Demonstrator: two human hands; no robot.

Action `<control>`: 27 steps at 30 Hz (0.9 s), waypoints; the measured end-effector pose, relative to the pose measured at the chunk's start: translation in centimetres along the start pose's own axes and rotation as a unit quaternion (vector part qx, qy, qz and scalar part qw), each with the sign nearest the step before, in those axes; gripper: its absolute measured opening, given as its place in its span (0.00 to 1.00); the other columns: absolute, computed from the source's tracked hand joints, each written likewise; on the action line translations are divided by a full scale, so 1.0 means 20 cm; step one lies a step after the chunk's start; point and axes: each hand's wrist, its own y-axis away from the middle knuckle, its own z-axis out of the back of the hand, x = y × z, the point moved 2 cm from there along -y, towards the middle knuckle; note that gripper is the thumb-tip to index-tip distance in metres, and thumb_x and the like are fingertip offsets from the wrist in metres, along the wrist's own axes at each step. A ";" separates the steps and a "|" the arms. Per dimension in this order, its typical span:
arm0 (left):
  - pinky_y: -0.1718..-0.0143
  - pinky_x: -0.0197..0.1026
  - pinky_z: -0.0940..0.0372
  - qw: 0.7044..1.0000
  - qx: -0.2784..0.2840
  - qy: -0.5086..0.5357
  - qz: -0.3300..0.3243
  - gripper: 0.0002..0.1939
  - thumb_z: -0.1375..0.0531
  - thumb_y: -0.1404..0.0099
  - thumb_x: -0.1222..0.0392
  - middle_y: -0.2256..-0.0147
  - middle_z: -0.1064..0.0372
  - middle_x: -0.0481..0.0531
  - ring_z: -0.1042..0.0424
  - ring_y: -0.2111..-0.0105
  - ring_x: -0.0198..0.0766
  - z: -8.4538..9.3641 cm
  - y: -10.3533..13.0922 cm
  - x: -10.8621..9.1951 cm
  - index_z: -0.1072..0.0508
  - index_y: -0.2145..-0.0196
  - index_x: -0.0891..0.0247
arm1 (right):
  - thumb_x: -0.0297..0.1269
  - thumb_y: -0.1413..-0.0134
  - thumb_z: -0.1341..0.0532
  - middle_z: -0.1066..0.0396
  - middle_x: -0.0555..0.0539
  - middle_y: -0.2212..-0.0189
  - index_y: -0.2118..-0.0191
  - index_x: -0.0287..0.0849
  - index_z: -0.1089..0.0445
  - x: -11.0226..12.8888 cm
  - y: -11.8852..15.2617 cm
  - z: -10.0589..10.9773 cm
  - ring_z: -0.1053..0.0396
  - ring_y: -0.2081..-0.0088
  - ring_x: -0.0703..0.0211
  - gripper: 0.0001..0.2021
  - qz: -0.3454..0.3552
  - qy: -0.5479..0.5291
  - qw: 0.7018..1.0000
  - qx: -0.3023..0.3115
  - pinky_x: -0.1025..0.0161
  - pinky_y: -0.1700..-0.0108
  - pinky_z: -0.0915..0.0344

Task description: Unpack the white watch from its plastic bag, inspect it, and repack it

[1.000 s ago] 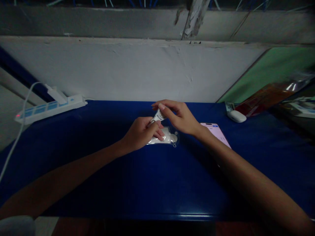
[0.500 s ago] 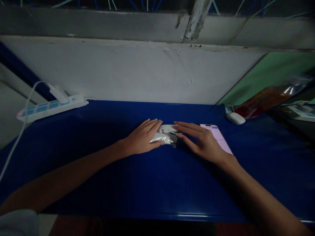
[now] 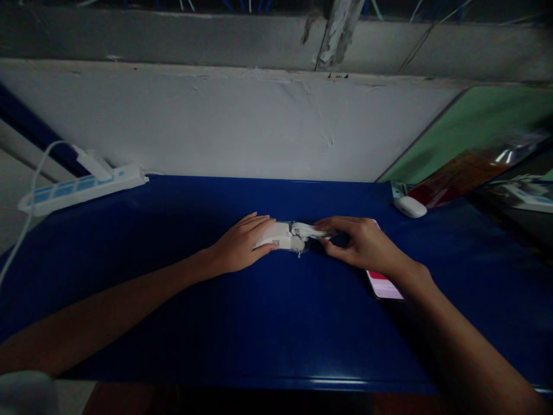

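On the blue tabletop, a small white packet (image 3: 279,235) with a clear plastic edge lies between my hands, a dark square print on its face. A small round pale tag (image 3: 298,244) hangs at its right end. My left hand (image 3: 242,242) grips the packet's left end, fingers over the top and thumb along the near side. A white looped strip, perhaps a bundled cable (image 3: 303,229), extends from the packet's right end into my right hand (image 3: 358,242), pinched between thumb and fingers. A lit phone (image 3: 386,287) lies partly hidden under my right hand and wrist.
At the far left is a white power strip (image 3: 82,193) with a plugged-in charger (image 3: 95,166) and its cord. Toward the back right are a white rounded case (image 3: 410,206) and a red-brown plastic bag (image 3: 458,176). A pale wall (image 3: 242,127) closes off the tabletop's back edge.
My right hand has closed from loosely spread fingers to a pinch on the white strip, drawing it rightward. The packet's printed face now shows. A different, lower part of the phone is visible.
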 end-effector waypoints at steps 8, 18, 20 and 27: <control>0.43 0.58 0.34 1.000 -0.021 0.013 -0.015 0.22 0.42 0.29 0.54 0.45 0.30 0.66 0.29 0.45 0.49 0.02 -0.01 -0.01 0.35 0.42 0.68 | 0.37 0.39 0.40 0.22 0.44 0.53 0.52 0.41 0.26 0.01 0.00 -0.05 0.22 0.56 0.53 0.13 -0.005 -0.058 0.998 -0.002 0.57 0.53 0.26; 0.42 0.58 0.35 0.999 -0.027 0.017 -0.006 0.23 0.41 0.30 0.53 0.46 0.30 0.67 0.29 0.45 0.51 0.01 0.00 -0.01 0.34 0.43 0.70 | 0.36 0.35 0.42 0.27 0.40 0.45 0.43 0.41 0.28 0.05 -0.02 -0.13 0.32 0.42 0.47 0.17 0.057 -0.019 0.998 0.007 0.46 0.42 0.33; 0.42 0.58 0.35 1.000 -0.020 0.014 0.000 0.24 0.40 0.30 0.53 0.46 0.30 0.66 0.29 0.45 0.51 0.01 0.00 -0.01 0.34 0.43 0.69 | 0.35 0.36 0.41 0.27 0.40 0.46 0.45 0.43 0.27 0.03 -0.02 -0.10 0.30 0.44 0.46 0.16 0.062 -0.005 0.998 0.005 0.45 0.44 0.32; 0.41 0.57 0.35 1.000 -0.019 0.017 0.001 0.23 0.40 0.31 0.52 0.46 0.30 0.65 0.30 0.45 0.50 0.01 0.00 -0.01 0.34 0.43 0.68 | 0.31 0.35 0.45 0.26 0.41 0.49 0.45 0.43 0.27 0.09 -0.02 -0.10 0.29 0.48 0.48 0.17 0.070 -0.020 0.997 0.041 0.47 0.47 0.30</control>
